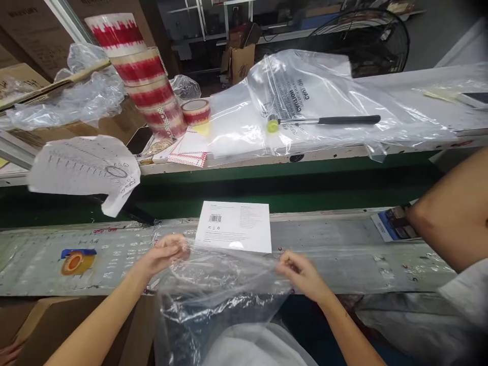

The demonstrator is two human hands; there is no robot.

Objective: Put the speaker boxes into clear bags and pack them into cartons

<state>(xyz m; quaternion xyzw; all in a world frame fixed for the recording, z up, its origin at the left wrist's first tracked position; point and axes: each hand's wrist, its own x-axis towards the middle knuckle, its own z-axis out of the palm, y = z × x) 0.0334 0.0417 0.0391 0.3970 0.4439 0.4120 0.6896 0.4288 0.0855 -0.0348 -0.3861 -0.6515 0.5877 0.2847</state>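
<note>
A clear plastic bag [224, 284] hangs stretched between my two hands, its upper edge along the front of the bench. My left hand [168, 252] pinches the bag's left corner, and my right hand [299, 274] has its fingers closed on the right corner. Just beyond the bag lies a flat white box [234, 226] with a barcode and small print facing up. The bag's upper edge meets or overlaps the box's near side; I cannot tell whether they touch.
A shelf behind carries stacked red-and-white tape rolls [148, 84], clear printed bags [290, 96] and a black-handled tool [348, 120]. A tape dispenser [78, 262] sits left. Another person's arm [453, 218] reaches in at right, by a dark-printed box [394, 223]. Cardboard boxes [87, 325] stand lower left.
</note>
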